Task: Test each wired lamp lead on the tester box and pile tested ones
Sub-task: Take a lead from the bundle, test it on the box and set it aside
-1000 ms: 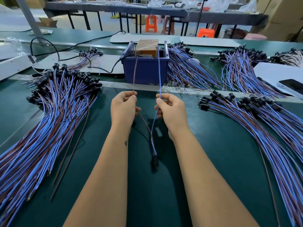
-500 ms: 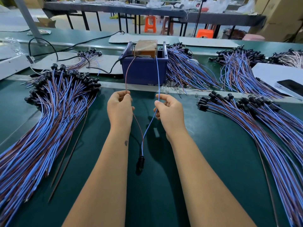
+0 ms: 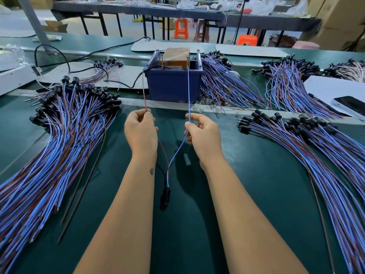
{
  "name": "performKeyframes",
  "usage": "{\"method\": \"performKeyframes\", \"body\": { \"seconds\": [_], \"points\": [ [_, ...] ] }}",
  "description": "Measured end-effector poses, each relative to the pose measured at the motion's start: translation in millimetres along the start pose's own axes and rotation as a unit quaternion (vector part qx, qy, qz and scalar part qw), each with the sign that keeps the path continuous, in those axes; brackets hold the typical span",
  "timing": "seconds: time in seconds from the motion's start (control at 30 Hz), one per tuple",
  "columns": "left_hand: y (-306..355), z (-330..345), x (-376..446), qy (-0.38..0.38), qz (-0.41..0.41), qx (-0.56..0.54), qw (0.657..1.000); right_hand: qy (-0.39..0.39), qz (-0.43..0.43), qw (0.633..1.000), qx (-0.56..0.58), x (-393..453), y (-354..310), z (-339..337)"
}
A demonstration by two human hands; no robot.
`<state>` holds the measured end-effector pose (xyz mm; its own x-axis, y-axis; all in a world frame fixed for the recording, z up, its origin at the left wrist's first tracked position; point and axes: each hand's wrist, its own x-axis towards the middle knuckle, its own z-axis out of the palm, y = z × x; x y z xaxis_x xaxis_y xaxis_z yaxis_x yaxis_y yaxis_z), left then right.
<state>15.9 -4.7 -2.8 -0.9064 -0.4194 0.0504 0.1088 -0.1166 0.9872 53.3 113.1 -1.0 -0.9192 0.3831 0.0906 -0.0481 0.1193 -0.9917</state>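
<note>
Head view: hands spread wider than 0.5 s ago; black lamp socket (image 3: 166,194) hanging farther toward 6 o'clock. Wire-tip contact on brown-topped tester box in blue plastic bin (image 3: 173,76) hard to make out. Left hand (image 3: 140,133) pinching thin brown wire (image 3: 144,89); right hand (image 3: 203,135) pinching thin blue wire (image 3: 188,91), both leading to 12 o'clock.

Beyond the green desk (image 3: 256,194) stand a long dark table (image 3: 138,10), orange stools (image 3: 181,28), cardboard boxes (image 3: 339,18) and a pale floor (image 3: 126,26).
</note>
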Motion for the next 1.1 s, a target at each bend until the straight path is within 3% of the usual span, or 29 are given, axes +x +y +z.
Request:
{"method": "performKeyframes", "body": {
  "seconds": [0.73,1.1],
  "points": [
    [-0.3,4.8,-5.4,-0.084,0.009,0.050,0.995,-0.011,-0.012,1.000,-0.022,-2.6,-1.7,-1.5],
    [0.9,3.4,-6.6,-0.092,-0.009,0.076,0.993,-0.010,0.000,1.000,-0.020,-3.0,-2.9,-1.3]
  ]
}}
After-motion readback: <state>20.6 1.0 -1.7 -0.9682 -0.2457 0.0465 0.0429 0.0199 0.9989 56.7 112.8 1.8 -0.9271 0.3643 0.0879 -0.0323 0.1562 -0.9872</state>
